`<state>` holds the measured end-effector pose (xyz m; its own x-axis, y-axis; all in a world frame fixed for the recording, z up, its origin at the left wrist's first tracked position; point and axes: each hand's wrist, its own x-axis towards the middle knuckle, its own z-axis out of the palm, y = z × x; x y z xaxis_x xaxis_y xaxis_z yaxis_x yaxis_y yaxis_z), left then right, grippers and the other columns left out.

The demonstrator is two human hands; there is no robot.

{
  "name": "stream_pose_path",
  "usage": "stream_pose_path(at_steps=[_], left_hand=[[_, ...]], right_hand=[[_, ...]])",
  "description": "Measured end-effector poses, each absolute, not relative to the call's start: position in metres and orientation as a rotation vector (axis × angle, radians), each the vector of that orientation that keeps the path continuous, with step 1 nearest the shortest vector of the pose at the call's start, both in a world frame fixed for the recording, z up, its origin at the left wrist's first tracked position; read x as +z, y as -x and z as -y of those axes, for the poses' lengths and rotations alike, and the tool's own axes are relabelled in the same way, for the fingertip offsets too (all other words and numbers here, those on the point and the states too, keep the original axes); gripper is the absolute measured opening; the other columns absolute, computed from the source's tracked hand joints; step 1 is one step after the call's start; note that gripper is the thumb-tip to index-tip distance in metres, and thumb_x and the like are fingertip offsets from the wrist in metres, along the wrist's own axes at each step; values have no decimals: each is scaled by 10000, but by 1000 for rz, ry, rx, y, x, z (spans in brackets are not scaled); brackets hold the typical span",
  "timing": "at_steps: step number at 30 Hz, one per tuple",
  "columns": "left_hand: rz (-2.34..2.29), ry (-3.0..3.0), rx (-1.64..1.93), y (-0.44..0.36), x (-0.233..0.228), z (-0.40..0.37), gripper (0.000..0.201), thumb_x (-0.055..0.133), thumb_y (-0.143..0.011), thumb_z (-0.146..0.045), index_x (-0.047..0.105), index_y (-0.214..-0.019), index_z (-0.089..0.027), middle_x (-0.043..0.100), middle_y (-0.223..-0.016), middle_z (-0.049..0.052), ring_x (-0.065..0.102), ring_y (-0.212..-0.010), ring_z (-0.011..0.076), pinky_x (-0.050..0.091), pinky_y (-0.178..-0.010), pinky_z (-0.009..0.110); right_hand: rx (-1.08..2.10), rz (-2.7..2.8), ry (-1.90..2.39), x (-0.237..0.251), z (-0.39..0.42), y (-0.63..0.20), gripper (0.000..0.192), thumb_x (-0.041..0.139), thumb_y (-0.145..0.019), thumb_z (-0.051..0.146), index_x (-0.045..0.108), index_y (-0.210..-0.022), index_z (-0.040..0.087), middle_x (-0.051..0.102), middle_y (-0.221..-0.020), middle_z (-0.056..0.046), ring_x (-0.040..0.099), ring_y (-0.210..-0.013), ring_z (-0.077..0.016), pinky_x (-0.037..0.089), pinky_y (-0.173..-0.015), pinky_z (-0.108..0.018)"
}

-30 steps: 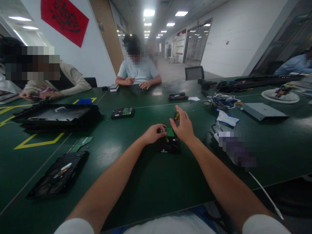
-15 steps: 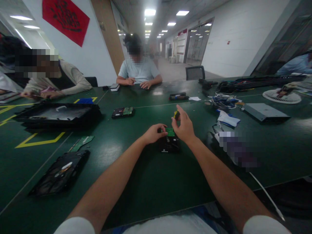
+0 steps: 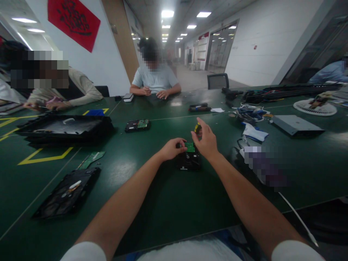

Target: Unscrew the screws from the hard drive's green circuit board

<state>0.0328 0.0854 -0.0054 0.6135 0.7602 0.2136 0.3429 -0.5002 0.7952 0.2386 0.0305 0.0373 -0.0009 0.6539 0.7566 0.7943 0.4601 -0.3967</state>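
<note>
A black hard drive [image 3: 189,163] with a green circuit board [image 3: 190,146] at its far end lies on the table in front of me. My left hand [image 3: 174,148] is closed at its left side, thumb and fingertips against the board's edge. Over the drive's right side, my right hand [image 3: 205,140] is curled around a yellow-and-black screwdriver [image 3: 197,128], its index finger pointing up. Only part of the handle shows; I cannot make out the shaft or tip.
A second hard drive [image 3: 137,125] lies beyond my left hand. Black trays [image 3: 65,127], a loose circuit board [image 3: 91,159] and a black casing [image 3: 67,192] are at left. Rightward are a glove [image 3: 255,132], a metal box [image 3: 297,124] and cables [image 3: 250,113]. A person [image 3: 154,78] sits opposite.
Hardly anything differs. My right hand and the screwdriver have tilted very slightly, while my left hand and the hard drive stay in place.
</note>
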Motion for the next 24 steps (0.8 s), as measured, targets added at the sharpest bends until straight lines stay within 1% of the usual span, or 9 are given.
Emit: stream_pose_path(at_steps=[2,5,7,11,13,16,18,22,24], left_hand=[[-861,-2106,724,-33,-5,-85,148,740,-837,-322,653,-842,-202,666,-1323,74,628,-1177,255,417,-1097,450],[-866,-2102,724,-33,-4,-85,149,745,-833,-318,655,-847,-200,667,-1318,77,630,-1174,255,414,-1100,457],[-873,-2096,721,-33,-4,-84,146,743,-833,-314,655,-849,-199,666,-1319,79,630,-1178,257,415,-1100,459],[-875,-2095,716,-33,-2,-83,149,740,-836,-320,652,-839,-200,663,-1326,79,623,-1197,261,413,-1104,455],[-871,-2101,721,-33,-3,-84,154,742,-834,-327,651,-839,-203,666,-1322,77,623,-1195,262,415,-1102,451],[-865,-2111,733,-32,-4,-84,149,738,-836,-324,651,-848,-204,668,-1315,74,627,-1181,258,418,-1097,448],[-858,-2114,736,-32,-5,-85,149,734,-840,-322,650,-856,-200,667,-1314,76,631,-1171,253,419,-1093,446],[-851,-2114,734,-32,-3,-83,146,732,-843,-315,650,-858,-196,664,-1319,81,627,-1183,253,413,-1098,443],[-858,-2113,727,-32,-2,-83,142,730,-845,-314,650,-850,-197,664,-1323,80,626,-1186,255,412,-1100,445]], right_hand=[[-167,1693,1259,37,-31,-239,625,557,-954,341,355,-1537,241,612,-1270,-142,670,-887,-257,615,-805,-461],[-177,1697,1208,37,-32,-240,659,536,-951,284,296,-1562,232,581,-1326,-158,667,-928,-261,594,-884,-489],[-184,1704,1206,37,-32,-240,669,533,-947,275,284,-1567,240,573,-1329,-159,661,-950,-270,591,-888,-499],[-194,1709,1258,38,-31,-240,607,557,-947,333,371,-1518,245,585,-1250,-143,644,-957,-279,604,-813,-473],[-199,1721,1240,39,-31,-240,596,554,-947,317,379,-1511,235,577,-1265,-143,629,-1017,-286,592,-863,-476],[-190,1743,1204,40,-30,-239,629,534,-944,264,334,-1539,225,568,-1294,-147,619,-1058,-282,567,-936,-480],[-188,1735,1211,40,-30,-239,635,537,-942,264,330,-1542,230,569,-1294,-146,632,-1016,-274,574,-918,-481],[-174,1698,1225,39,-30,-239,620,574,-942,331,365,-1518,237,577,-1267,-143,645,-872,-244,606,-801,-458],[-161,1715,1201,39,-30,-239,631,560,-950,324,341,-1536,249,580,-1258,-139,643,-863,-237,606,-817,-460]])
